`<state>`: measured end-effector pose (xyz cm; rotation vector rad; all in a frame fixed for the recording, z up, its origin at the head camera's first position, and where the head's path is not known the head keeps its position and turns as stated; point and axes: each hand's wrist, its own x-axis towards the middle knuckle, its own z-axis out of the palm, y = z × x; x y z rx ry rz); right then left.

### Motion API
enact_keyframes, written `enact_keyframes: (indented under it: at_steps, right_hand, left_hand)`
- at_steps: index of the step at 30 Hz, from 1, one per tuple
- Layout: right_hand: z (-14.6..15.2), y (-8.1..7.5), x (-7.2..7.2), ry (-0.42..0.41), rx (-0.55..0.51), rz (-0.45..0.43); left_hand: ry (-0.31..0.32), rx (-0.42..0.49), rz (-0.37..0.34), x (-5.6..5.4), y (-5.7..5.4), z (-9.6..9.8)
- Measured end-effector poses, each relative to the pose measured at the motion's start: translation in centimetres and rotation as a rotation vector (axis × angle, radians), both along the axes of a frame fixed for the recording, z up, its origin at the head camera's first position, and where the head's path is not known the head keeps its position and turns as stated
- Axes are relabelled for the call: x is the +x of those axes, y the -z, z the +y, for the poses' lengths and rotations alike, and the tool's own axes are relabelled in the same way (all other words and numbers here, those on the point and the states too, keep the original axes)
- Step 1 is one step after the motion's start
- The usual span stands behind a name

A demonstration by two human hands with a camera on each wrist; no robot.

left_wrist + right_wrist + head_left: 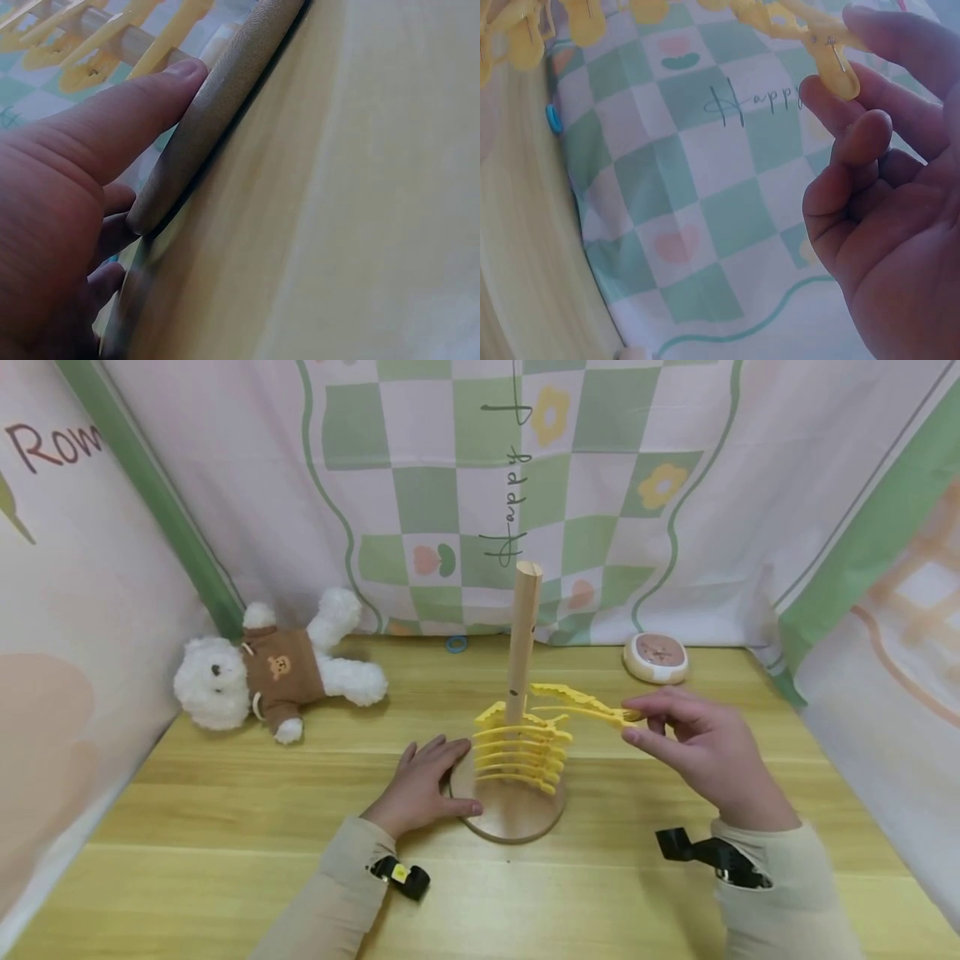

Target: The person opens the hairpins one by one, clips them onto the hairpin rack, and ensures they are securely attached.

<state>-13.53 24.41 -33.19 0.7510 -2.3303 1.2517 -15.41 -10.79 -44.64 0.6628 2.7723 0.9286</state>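
Note:
A wooden post (524, 635) stands upright on a round wooden base (513, 818). Several yellow alligator hair clips (517, 756) are stacked one above another around the post's lower part. My right hand (708, 752) pinches the tail end of another yellow hair clip (577, 703) between thumb and fingers. That clip's two long arms are spread apart and point left toward the post, just above the stack. My left hand (427, 785) rests at the left rim of the base. Its thumb (161, 94) lies on the base's upper face, while the other fingers extend along the edge.
A white plush toy (281, 668) in a brown shirt lies at the back left. Near the back edge is a small blue ring (457, 644). A round white-and-brown device (656, 657) sits at the back right. A checkered cloth (420, 502) hangs behind the table.

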Motion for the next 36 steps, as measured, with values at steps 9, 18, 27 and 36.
enact_keyframes:
  at_steps: [9,18,27,36]
  right_hand:
    - [-1.7,-0.2,0.1,-0.033,0.012,0.017]
    - [-2.4,-0.2,0.0,-0.089,-0.032,0.001]
    - [-3.1,-0.3,0.0,-0.116,-0.038,0.016]
    - [-3.7,0.0,-0.5,-0.086,-0.021,0.016]
  left_hand:
    - [-0.012,-0.014,0.032,-0.1,0.4,0.2]
    - [-0.023,-0.040,0.028,0.1,0.0,0.4]
    - [-0.012,-0.042,0.039,0.0,0.1,0.9]
    - [-0.016,-0.071,0.037,0.1,-0.2,1.1]
